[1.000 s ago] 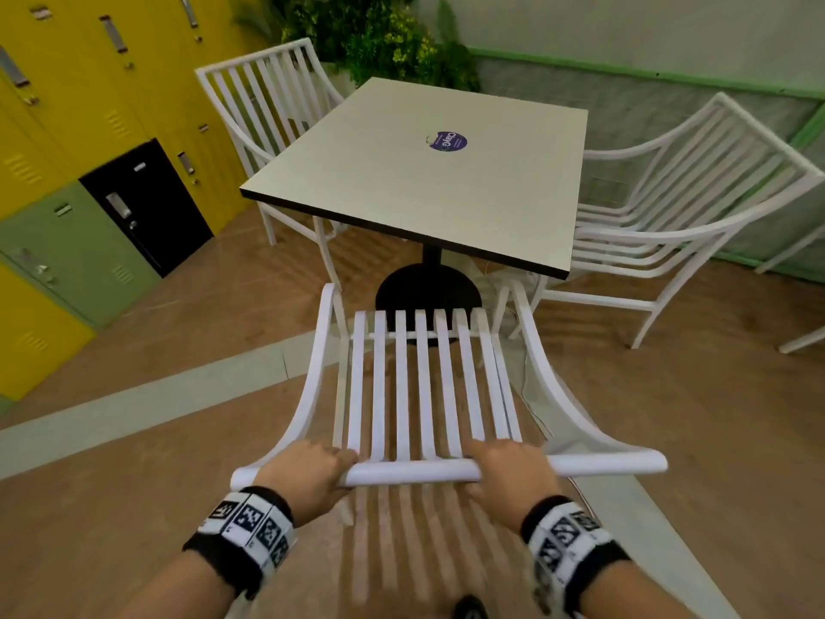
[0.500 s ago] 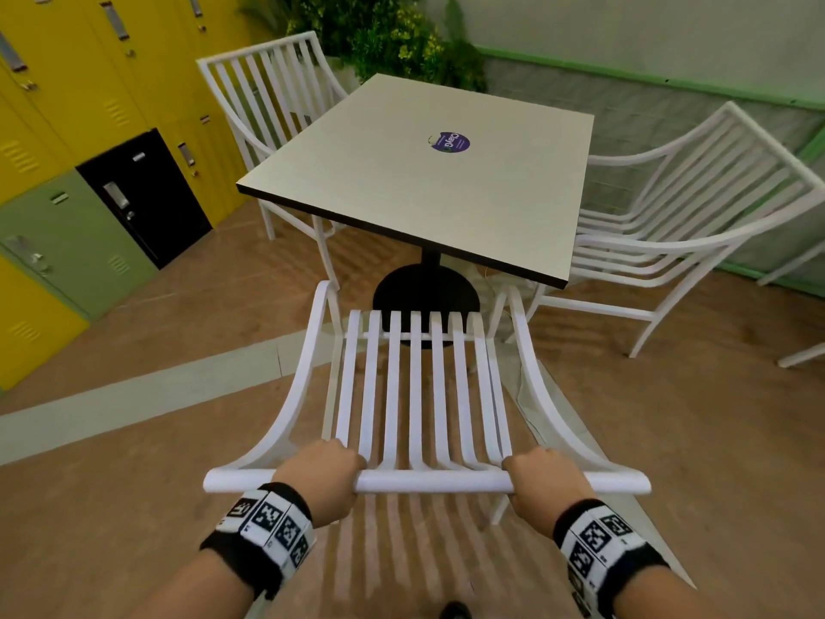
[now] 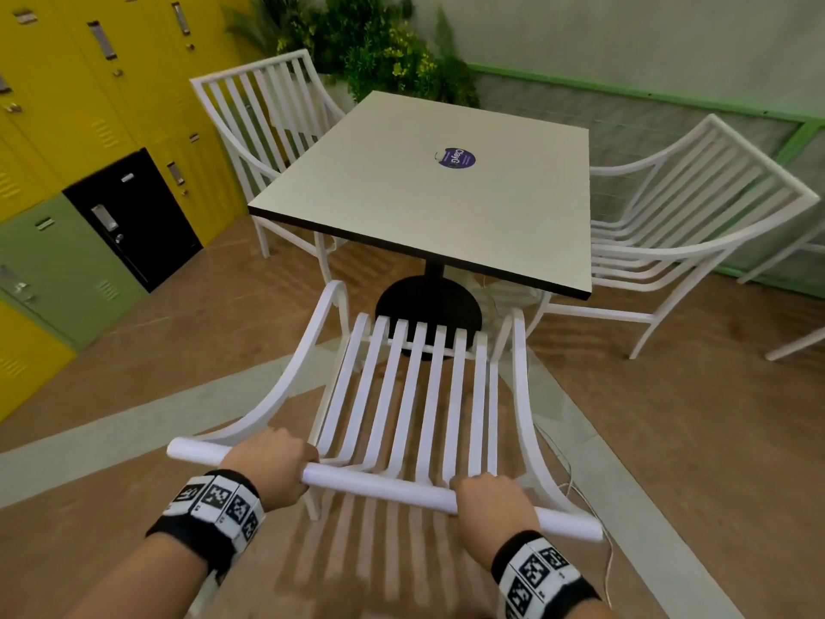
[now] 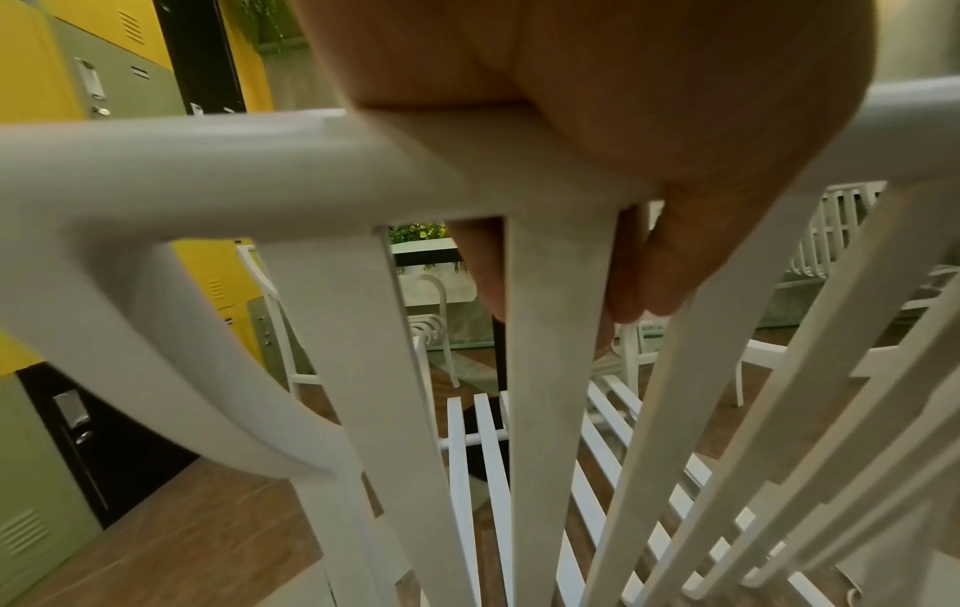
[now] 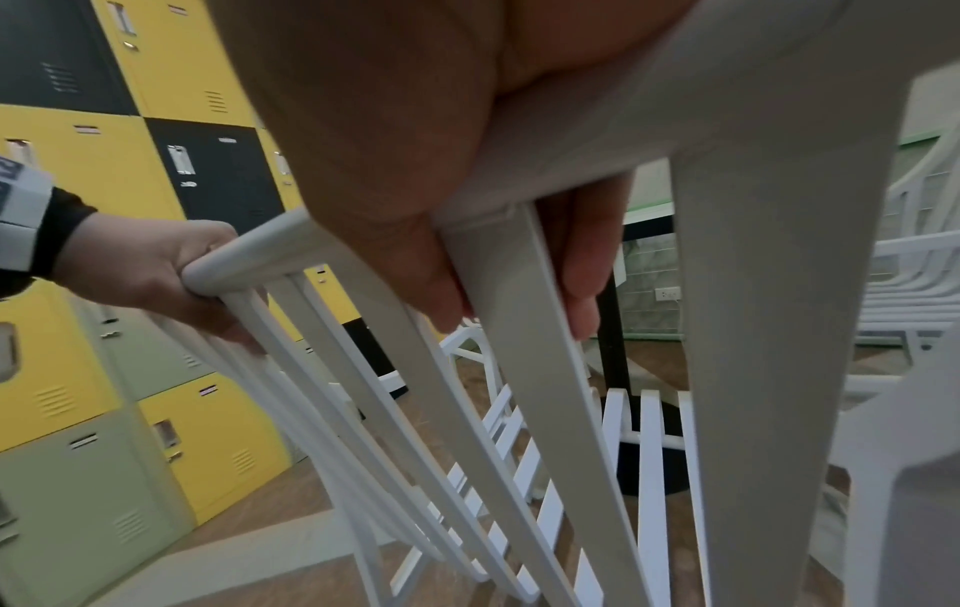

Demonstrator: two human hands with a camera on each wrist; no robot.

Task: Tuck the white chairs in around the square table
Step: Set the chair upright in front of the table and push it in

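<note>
Both hands on near chair; left hand and right hand each wrapped tight round top rail (fingers curled under, seen in wrist views); seat front at table near edge, just short of black base; two more chairs, left chair and right chair, at table sides; lockers far left.
</note>
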